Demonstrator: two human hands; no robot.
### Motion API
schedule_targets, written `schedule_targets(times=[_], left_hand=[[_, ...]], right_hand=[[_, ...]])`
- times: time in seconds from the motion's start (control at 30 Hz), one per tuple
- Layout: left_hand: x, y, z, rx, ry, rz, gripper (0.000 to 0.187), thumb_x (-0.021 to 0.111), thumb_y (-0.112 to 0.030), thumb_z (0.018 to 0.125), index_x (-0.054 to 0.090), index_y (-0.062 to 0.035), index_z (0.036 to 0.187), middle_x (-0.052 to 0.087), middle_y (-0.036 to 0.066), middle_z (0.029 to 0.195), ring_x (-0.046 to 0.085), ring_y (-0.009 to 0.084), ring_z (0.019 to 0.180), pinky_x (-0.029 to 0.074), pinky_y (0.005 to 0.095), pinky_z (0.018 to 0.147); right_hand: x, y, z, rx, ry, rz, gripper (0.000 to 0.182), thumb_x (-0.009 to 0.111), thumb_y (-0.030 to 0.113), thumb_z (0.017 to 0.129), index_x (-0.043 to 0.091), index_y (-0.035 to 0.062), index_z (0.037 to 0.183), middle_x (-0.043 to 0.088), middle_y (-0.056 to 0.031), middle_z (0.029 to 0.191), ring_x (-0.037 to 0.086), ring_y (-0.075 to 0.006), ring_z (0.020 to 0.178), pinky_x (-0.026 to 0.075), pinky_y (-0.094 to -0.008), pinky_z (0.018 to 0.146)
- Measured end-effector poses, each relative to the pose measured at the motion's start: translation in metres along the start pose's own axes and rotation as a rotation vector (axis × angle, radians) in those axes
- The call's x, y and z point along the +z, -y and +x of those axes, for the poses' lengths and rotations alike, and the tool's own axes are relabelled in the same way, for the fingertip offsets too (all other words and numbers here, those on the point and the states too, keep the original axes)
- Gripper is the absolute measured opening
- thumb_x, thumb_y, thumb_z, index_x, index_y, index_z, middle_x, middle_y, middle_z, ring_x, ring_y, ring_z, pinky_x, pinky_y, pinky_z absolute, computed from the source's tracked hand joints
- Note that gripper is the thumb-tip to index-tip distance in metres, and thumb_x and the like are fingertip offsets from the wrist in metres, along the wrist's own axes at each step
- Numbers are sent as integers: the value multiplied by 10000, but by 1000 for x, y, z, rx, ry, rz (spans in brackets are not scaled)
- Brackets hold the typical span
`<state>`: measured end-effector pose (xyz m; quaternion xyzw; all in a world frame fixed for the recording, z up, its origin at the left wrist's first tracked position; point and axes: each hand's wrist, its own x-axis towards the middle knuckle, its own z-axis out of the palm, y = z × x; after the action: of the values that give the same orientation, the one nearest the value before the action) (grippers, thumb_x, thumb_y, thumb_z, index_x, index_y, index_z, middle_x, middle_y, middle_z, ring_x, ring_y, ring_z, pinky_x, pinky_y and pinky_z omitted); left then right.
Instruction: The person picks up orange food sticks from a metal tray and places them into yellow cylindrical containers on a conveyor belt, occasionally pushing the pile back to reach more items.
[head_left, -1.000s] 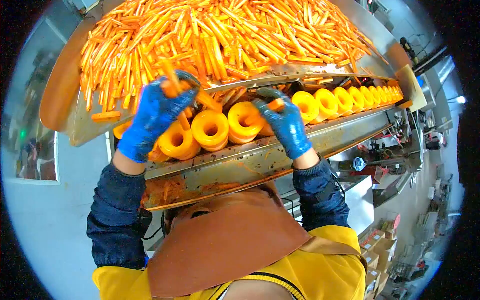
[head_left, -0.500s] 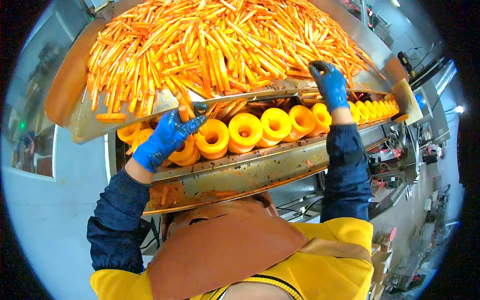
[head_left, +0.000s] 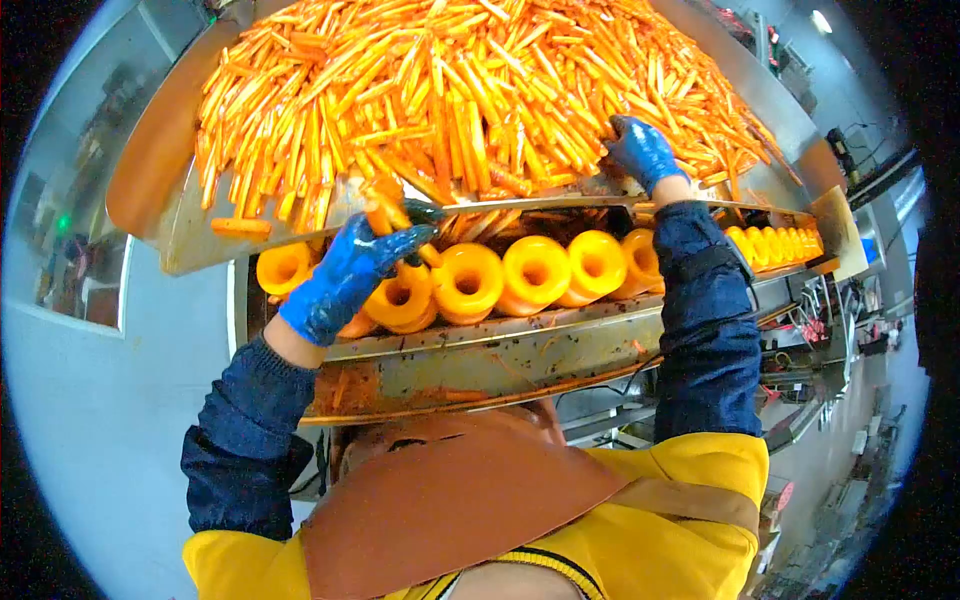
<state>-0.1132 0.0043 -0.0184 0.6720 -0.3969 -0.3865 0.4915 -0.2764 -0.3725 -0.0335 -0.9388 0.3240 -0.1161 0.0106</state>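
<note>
My left hand (head_left: 345, 265), in a blue glove, is closed around a few orange food sticks (head_left: 380, 215), held upright above the row of yellow funnel-mouthed cups (head_left: 468, 282). Part of its grip is hidden behind the fingers. At the lower right edge of the large heap of orange sticks (head_left: 440, 90), my right hand (head_left: 643, 152) has its gloved fingers curled in against the pile. What lies between those fingers is hidden.
A metal tray (head_left: 190, 220) with raised sides bears the heap. Below the cups runs a stained metal ledge (head_left: 520, 360), close to my brown apron (head_left: 450, 490). A pale board (head_left: 838, 235) stands at the row's right end.
My right hand has moved slightly left and down onto the heap's edge, its fingers now against the sticks. The left hand still holds its sticks. The whole view has shifted a little.
</note>
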Motion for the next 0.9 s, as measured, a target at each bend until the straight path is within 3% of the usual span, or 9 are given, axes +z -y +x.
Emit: schedule_targets(times=[0.1,0.17,0.23,0.37,0.5,0.57,0.73,0.83,0.9], left_hand=[[10,8,7,-7,32,-164,302,639,-235,857,620,-64,1106,643,-9,894,565,60,763,430,217,641],[18,8,8,82,-15,-257,289,663,-174,839,621,-54,1098,642,6,891,571,77,771,450,228,677],[12,10,10,62,-13,-220,299,673,-129,826,622,-42,1108,640,18,914,576,94,791,470,240,711],[11,13,9,11,12,-192,284,674,-135,829,638,-31,1091,642,26,929,584,105,759,488,249,694],[16,16,3,21,2,-217,305,685,-147,823,630,-16,1093,644,31,916,581,103,743,485,251,682],[12,16,-2,24,-15,-217,317,687,-148,822,624,-10,1100,644,31,919,581,102,753,484,251,688],[4,4,-23,106,-113,-180,288,654,-131,838,624,-20,1103,644,19,909,578,87,766,476,242,691],[0,14,-27,96,-171,-209,285,620,-174,871,616,-27,1114,644,-4,897,572,78,737,464,232,653],[-9,24,-28,-12,-143,-285,294,645,-177,859,613,-28,1111,647,-14,902,572,77,729,464,236,618]], right_hand=[[-27,12,-3,72,144,-65,310,632,300,772,636,69,977,633,-218,1017,604,-368,971,481,-442,840],[-24,0,-8,132,-164,185,363,653,329,771,629,30,975,640,-230,973,628,-362,912,493,-439,799],[-30,0,-23,205,-384,587,368,656,313,800,631,12,1011,668,-178,929,652,-298,865,508,-393,741],[-46,87,-114,84,-251,1484,251,662,192,821,638,46,1025,650,-36,889,616,-147,789,495,-288,670],[13,116,-161,273,225,1282,272,672,94,804,622,27,1063,642,-35,945,583,-106,847,480,-254,738],[19,133,-167,163,-65,1334,269,658,83,815,619,14,1072,645,-36,947,585,-106,851,477,-254,768],[21,182,-165,94,-59,1384,188,645,96,844,636,7,1009,667,-39,892,591,-102,801,487,-269,730],[34,184,-158,-27,48,875,347,716,272,785,631,8,994,664,-149,887,644,-286,823,506,-351,748],[19,185,-159,-93,-165,600,487,739,367,744,612,12,1052,634,-197,984,608,-356,914,499,-407,796]])
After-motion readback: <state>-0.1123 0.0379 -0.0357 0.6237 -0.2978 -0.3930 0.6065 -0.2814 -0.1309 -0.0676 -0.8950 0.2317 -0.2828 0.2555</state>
